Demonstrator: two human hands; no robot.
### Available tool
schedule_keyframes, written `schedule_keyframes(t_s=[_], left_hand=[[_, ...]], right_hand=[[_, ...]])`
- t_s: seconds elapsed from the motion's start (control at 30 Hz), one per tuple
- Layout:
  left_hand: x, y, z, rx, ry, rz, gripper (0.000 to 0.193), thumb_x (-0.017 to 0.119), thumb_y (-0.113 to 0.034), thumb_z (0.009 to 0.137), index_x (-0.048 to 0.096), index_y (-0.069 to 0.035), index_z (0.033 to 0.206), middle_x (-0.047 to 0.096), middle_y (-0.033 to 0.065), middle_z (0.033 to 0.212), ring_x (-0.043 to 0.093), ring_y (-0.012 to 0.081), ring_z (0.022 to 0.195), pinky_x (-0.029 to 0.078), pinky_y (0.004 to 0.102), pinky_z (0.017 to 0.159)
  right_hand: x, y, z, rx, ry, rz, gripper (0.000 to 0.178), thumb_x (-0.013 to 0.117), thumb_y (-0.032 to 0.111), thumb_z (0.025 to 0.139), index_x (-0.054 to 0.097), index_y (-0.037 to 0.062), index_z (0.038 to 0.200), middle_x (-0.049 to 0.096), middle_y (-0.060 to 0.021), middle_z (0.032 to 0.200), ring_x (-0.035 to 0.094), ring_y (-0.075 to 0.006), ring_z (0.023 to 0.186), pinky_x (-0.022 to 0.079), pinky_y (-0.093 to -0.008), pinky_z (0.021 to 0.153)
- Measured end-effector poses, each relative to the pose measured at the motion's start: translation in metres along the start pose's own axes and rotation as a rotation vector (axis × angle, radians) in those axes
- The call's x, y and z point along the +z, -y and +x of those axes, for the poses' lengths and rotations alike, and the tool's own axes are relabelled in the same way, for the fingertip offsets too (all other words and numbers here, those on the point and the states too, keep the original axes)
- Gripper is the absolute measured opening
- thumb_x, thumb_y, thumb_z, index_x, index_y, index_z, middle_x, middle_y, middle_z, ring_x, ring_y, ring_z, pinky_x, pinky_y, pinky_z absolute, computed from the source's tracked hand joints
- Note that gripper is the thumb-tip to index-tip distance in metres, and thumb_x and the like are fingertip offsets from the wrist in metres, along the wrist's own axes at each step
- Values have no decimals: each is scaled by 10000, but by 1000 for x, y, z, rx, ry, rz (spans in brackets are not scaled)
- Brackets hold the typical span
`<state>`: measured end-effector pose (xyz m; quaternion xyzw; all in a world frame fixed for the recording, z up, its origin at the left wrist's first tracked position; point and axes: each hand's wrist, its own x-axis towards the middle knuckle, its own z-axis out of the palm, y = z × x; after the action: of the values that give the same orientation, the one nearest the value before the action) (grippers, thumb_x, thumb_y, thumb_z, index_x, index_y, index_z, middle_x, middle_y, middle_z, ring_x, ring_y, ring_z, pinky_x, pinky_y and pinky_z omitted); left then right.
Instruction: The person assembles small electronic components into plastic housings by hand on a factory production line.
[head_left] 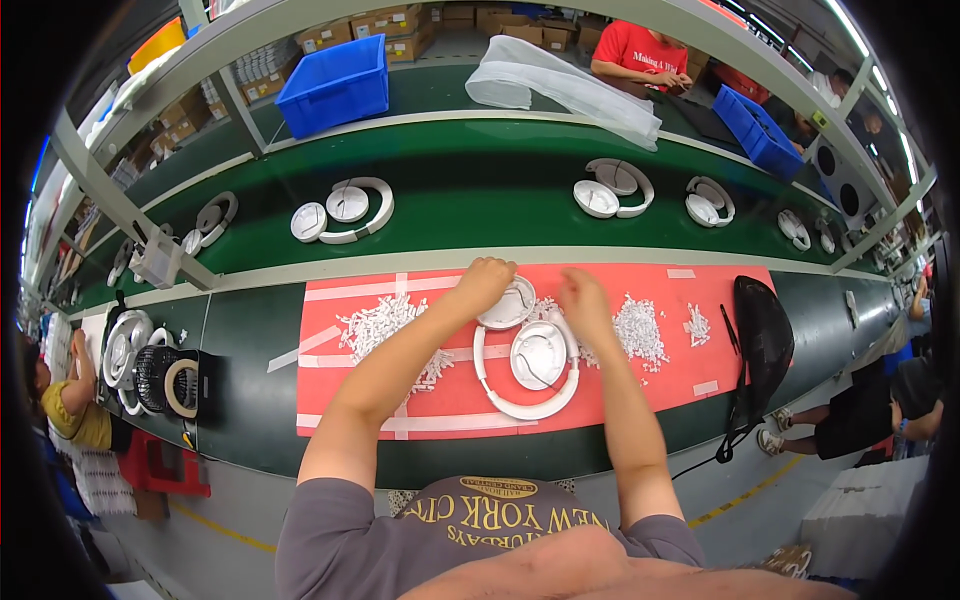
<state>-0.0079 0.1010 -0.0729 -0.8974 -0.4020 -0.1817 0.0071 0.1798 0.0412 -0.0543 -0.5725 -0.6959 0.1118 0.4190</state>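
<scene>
A pair of white headphones (pixel 530 407) lies on the red mat (pixel 680 385) in front of me, the headband curving toward my body. The inner sides of both round ear cups face up, with thin dark wires showing. My left hand (pixel 486 284) is closed at the upper left rim of the farther ear cup (pixel 508 304). To the right of that cup, my right hand (pixel 585 300) hovers with blurred fingers, and whether it holds anything is not clear. Heaps of small white pieces lie on both sides, a left heap (pixel 380 325) and a right heap (pixel 640 332).
Beyond the mat runs a green conveyor belt (pixel 470 180) carrying several white headphones (pixel 347 205). A black bag-like item (pixel 762 335) lies at the mat's right edge. At left stand a black fan (pixel 155 375) and more headphone parts (pixel 122 345). A co-worker in red (pixel 635 55) sits across the belt.
</scene>
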Motion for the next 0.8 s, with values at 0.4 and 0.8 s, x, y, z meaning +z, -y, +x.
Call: schedule_keyframes(t_s=[0.4, 0.8], left_hand=[[-93, 54, -27, -209, 291, -591, 181, 483, -154, 814, 550, 13, 829, 577, 178, 722, 552, 291, 663, 429, 358, 618], [-33, -16, -56, -541, -71, -846, 213, 451, -153, 827, 475, 58, 815, 556, 237, 694, 563, 340, 639, 431, 399, 569]], right_hand=[[-26, -54, 2, 201, 352, -535, 137, 607, 121, 685, 560, -6, 703, 590, -192, 745, 565, -365, 742, 451, -428, 661], [-64, 71, 61, 285, 281, 424, 42, 562, 12, 731, 552, -25, 748, 566, -50, 639, 551, -113, 547, 436, -217, 487]])
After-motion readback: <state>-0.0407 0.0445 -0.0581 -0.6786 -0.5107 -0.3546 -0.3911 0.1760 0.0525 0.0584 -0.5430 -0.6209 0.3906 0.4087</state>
